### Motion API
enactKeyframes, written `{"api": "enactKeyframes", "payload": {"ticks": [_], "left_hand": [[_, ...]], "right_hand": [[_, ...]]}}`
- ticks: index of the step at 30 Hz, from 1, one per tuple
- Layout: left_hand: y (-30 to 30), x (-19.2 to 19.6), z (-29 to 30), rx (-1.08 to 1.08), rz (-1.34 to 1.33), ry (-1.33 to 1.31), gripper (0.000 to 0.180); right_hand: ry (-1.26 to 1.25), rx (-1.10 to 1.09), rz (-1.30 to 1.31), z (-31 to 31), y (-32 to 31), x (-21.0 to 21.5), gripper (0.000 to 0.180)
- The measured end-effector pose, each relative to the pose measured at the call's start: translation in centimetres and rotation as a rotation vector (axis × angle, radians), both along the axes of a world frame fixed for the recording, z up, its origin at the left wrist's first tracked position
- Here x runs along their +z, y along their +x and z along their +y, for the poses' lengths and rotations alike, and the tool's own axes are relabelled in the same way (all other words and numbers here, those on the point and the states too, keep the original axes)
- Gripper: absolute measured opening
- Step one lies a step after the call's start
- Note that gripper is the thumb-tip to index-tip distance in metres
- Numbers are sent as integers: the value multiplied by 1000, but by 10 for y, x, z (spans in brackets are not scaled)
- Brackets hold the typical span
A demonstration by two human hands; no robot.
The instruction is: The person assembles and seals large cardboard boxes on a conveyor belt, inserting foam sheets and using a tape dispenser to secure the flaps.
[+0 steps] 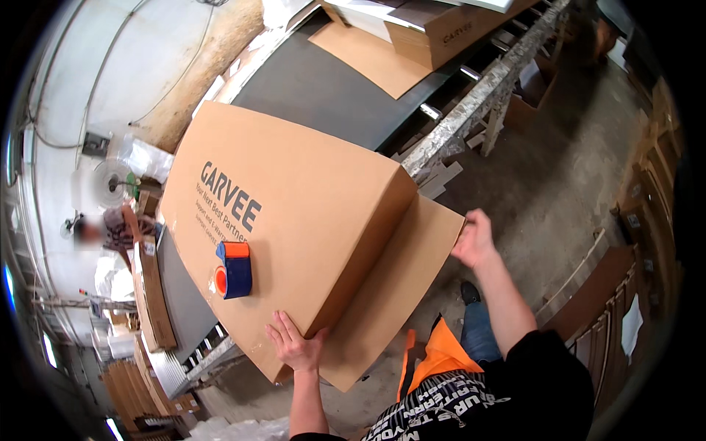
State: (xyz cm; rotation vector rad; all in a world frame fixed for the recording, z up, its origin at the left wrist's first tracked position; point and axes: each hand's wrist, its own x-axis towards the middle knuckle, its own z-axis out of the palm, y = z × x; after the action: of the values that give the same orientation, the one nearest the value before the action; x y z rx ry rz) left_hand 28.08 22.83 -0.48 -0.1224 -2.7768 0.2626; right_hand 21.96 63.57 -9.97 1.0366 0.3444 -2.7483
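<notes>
A large flat brown cardboard box point(316, 191) with dark printing lies on the conveyor in front of me. Along its near right side, a long cardboard flap point(401, 283) stands out from the box. My left hand point(296, 345) rests flat on the box's near corner, its fingers stretched over the top. At the flap's far right corner, my right hand point(474, 239) has its fingers closed on the edge; the fingertips are partly hidden. A blue and orange tape dispenser point(237, 275) sits on top of the box, left of its middle.
The dark conveyor belt point(316, 84) carries another open carton point(441, 37) farther along. A worn metal rail point(485, 95) borders it. At the left, a person point(121, 228) stands by a narrow carton point(151, 294). Stacked flat cardboard point(654, 198) lines the right side.
</notes>
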Motion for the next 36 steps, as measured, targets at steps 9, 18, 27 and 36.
{"api": "enactKeyframes", "payload": {"ticks": [9,18,27,36], "left_hand": [[-87,37,104,-224,-398,-59,109],[-126,15,117,-323,-353,-2,98],[-121,-14,96,-490,-96,68,89],[-124,-8,96,-362,-253,211,94]], "right_hand": [[624,-70,190,-100,-80,97,18],[1587,748,403,-376,-117,165,106],[1541,858,543,-397,-177,138,40],[791,190,687,-125,-133,162,49]]}}
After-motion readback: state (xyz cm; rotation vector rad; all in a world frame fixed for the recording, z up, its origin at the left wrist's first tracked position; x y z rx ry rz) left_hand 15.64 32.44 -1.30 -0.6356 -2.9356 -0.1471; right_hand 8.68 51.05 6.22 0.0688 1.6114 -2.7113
